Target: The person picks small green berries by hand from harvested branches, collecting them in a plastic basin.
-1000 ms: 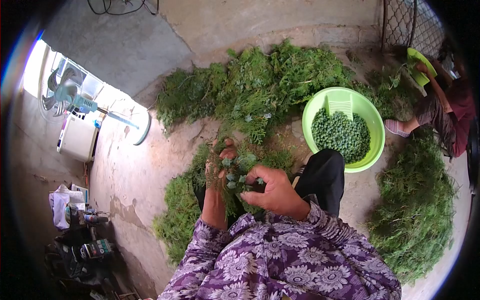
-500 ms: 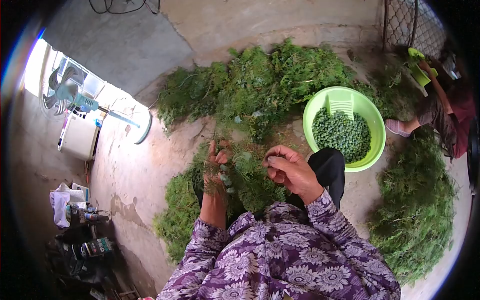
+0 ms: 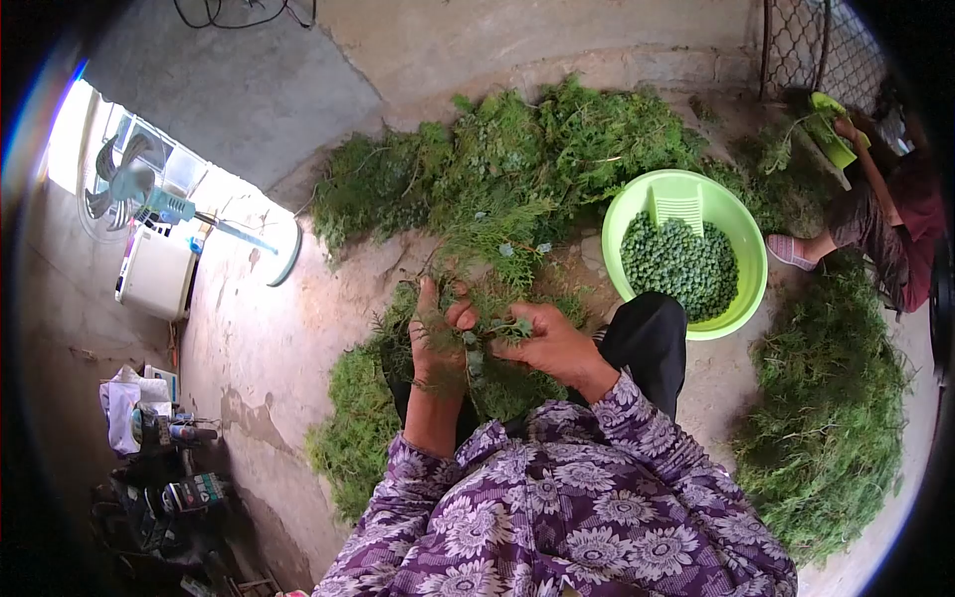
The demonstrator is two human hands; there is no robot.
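My left hand [image 3: 438, 343] is closed around a leafy green branch [image 3: 505, 244] that spreads forward between my hands and over my lap. My right hand [image 3: 552, 343] pinches at the branch's sprigs beside the left one; what lies between its fingertips is too small to name. Small round green cones show on the branch near my fingers. A light green basin [image 3: 754, 289] with a ribbed washboard part stands to the right of my knee and holds many round green cones [image 3: 676, 264].
Cut branches [image 3: 577, 134] lie heaped against the wall ahead, with another pile [image 3: 826, 418] at the right. A co-worker [image 3: 885, 214] sits at the far right by a green container [image 3: 831, 134]. A fan [image 3: 129, 184] and a white box [image 3: 157, 271] are at the left.
My right hand has moved left and down to the branch, beside my left hand. The branch has shifted forward. The co-worker's hand and green container have moved slightly.
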